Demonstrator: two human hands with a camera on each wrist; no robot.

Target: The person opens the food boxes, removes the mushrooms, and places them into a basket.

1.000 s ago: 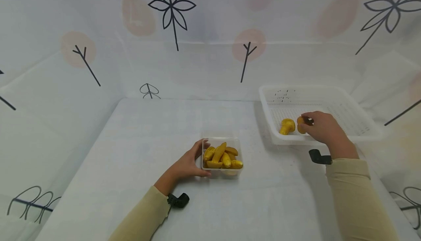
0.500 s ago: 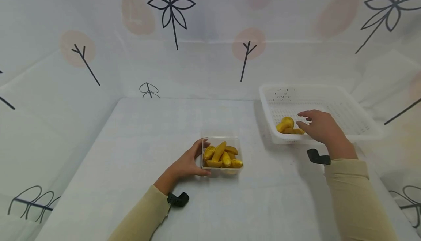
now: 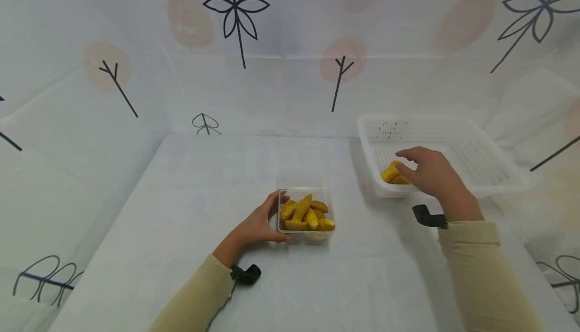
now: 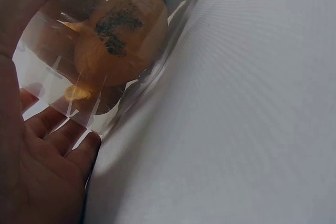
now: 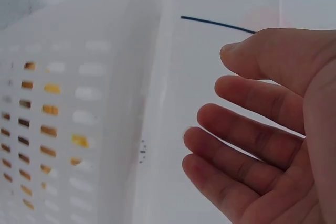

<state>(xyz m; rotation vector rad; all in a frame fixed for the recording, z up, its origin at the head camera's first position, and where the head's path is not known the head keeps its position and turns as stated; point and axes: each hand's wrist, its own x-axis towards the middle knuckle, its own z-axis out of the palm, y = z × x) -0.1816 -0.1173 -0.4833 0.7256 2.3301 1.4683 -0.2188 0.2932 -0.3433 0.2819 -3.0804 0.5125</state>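
Note:
My left hand (image 3: 256, 226) grips a small clear plastic box (image 3: 308, 239), thumb along its near side and fingers at its far left corner. Several yellow mushroom-shaped pieces (image 3: 301, 211) fill the box. Through its clear wall the left wrist view shows orange-brown pieces (image 4: 118, 40), one with a dark green patch. Over the near left part of a white perforated basket (image 3: 489, 166), my right hand (image 3: 432, 173) hovers with thumb and fingers apart, holding nothing. Just left of its thumb, yellow pieces (image 3: 389, 172) lie in the basket, partly hidden by the hand.
A white cloth (image 3: 217, 171) covers the table. Behind it rises a white backdrop (image 3: 281, 95) with printed plants, close behind the basket. Yellow shows through the basket's slotted wall (image 5: 118, 129) in the right wrist view.
My right hand held one yellow piece in the basket, let go of it beside the other, and has since shifted slightly left, fingers apart. My left hand and the box have stayed put.

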